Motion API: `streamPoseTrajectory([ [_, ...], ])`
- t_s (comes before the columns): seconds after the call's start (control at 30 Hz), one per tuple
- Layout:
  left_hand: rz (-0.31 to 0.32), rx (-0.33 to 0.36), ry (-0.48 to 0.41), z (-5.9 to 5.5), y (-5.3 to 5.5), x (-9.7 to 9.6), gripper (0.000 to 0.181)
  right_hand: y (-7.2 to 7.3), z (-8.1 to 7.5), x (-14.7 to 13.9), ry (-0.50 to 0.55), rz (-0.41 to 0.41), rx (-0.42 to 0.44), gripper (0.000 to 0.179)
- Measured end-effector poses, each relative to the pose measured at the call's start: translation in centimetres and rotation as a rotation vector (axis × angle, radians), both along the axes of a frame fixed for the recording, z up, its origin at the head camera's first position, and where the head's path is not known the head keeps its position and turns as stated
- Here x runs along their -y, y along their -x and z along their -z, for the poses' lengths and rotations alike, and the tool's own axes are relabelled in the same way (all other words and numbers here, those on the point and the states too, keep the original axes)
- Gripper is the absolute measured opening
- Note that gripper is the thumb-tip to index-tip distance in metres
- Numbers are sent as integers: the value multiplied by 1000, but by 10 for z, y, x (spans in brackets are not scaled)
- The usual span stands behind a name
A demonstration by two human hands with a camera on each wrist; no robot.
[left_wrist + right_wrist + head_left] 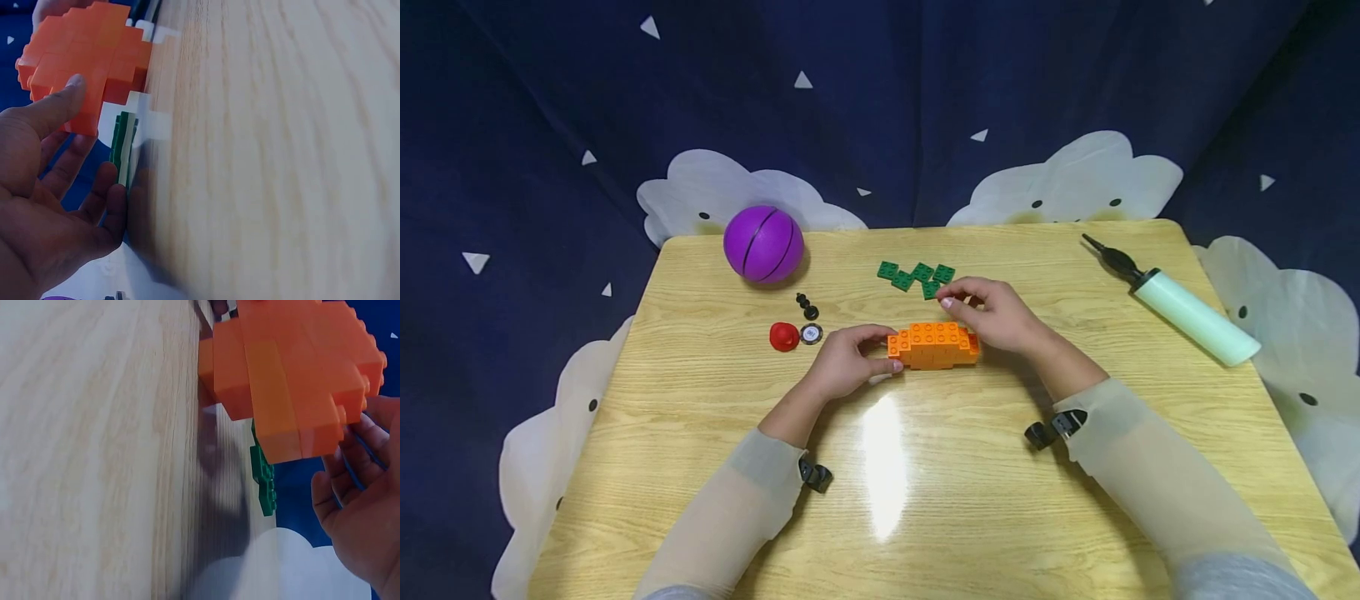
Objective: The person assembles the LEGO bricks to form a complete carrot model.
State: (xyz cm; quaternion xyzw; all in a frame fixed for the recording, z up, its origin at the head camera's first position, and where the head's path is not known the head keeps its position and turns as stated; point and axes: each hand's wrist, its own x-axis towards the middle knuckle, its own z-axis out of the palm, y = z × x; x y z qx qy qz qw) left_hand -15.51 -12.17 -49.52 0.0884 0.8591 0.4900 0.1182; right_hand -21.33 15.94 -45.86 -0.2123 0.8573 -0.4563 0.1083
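Observation:
A stepped build of orange toy bricks (932,346) stands mid-table, its studs facing up. My left hand (847,360) grips its left end, with the thumb (76,81) on the near face and fingers behind. My right hand (994,312) is beyond the build's right end, fingers loosely bent and fingertips beside several flat green bricks (922,271). In the right wrist view, the orange build (294,375) covers part of that hand (369,500), and I see nothing in its visible fingers. Green bricks (264,478) also show below the build there.
A purple ball (763,244) sits at the back left. Nearer are a small black stacked piece (807,307), a red cap-shaped piece (784,337) and a round black-and-white chip (811,333). A pale green hand pump (1195,317) lies at the right edge. A dark curtain (895,108) hangs behind the table.

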Motion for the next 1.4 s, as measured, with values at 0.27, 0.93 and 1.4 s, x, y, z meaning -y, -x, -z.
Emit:
streamPoseTrajectory([
  [0.27, -5, 11, 0, -1, -1, 0, 48, 17, 10, 2, -88, 24, -57, 32],
  [0.93, 6, 9, 16, -4, 1, 1, 47, 49, 32, 13, -217, 45, -80, 33],
  [1.4, 3, 13, 15, -3, -2, 0, 46, 60, 43, 17, -329, 21, -82, 49],
])
